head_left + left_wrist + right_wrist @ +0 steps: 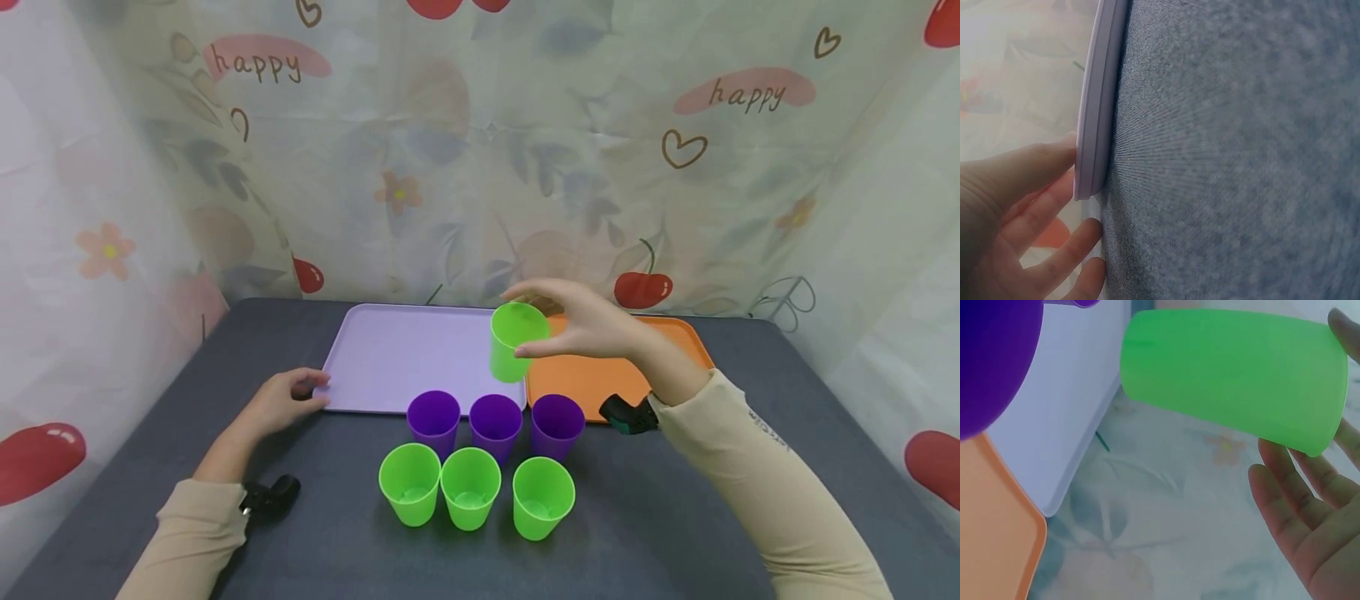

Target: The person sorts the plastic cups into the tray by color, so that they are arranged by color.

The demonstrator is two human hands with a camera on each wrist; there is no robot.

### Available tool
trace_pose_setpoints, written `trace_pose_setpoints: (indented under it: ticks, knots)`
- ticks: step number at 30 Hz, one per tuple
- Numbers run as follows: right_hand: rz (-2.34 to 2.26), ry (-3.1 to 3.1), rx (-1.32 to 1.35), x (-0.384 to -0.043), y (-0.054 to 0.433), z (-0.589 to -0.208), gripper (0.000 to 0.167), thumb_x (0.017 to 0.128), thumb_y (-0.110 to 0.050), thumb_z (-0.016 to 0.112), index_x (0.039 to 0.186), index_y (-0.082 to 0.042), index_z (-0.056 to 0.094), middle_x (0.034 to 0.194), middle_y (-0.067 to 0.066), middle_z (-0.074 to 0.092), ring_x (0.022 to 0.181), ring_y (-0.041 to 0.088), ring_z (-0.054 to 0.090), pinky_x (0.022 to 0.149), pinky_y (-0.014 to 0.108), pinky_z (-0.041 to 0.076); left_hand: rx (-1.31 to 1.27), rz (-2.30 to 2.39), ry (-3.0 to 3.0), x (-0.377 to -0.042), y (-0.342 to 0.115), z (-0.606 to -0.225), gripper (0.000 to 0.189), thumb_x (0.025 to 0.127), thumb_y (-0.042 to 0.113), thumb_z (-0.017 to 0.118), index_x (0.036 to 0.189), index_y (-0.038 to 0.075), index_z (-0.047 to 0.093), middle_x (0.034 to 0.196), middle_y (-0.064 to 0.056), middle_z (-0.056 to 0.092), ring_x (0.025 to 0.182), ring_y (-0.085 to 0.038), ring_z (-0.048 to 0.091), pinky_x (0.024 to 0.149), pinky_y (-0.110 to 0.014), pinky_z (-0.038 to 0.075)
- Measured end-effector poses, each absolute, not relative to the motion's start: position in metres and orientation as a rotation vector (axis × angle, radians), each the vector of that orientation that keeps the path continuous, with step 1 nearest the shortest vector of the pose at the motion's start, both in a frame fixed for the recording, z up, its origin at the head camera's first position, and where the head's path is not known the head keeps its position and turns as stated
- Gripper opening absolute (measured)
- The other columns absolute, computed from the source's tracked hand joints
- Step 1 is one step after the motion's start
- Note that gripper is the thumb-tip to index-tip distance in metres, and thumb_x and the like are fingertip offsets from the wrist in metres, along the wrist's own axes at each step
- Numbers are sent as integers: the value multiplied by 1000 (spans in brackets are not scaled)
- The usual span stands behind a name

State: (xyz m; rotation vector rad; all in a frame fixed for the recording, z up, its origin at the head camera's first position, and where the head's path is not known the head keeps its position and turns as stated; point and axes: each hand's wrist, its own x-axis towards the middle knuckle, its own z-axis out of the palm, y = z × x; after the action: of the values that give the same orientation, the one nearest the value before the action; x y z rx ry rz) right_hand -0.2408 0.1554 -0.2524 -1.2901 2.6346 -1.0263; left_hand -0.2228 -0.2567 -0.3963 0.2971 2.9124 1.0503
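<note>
My right hand holds a bright green plastic cup between thumb and fingers, mouth up, in front of where the two trays meet. In the right wrist view, fingers and thumb are at the rim end of this cup. My left hand touches the left edge of the lilac tray near its front corner. The left wrist view has the thumb against the tray's rim, other fingertips lower down by the dark tabletop.
Three purple cups stand in a row before the trays. Nearer are three green cups, also upright. An orange tray adjoins the lilac one at right. Dark cloth covers the table; a printed curtain hangs behind.
</note>
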Motion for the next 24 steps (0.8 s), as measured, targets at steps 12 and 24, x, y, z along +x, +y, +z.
trace_pose_setpoints:
  ticks: [12,24]
  knots:
    - [-909,2631,-1280,-267,103,-259,59,76,-25,77,127,-10,53,121,8,61,107,24,60,92,38,50,271,1050,2902,-223,-257,-396,36,86,15,65,117,-2,59,118,-25,61,109,-45,55,92,-55,44]
    - [-679,2622,-1293,-290,49,-275,58,77,-32,75,127,-12,53,126,9,60,107,24,58,90,32,47,284,1053,2914,-224,-258,-398,36,85,16,66,115,-2,60,116,-24,62,108,-43,56,91,-54,44]
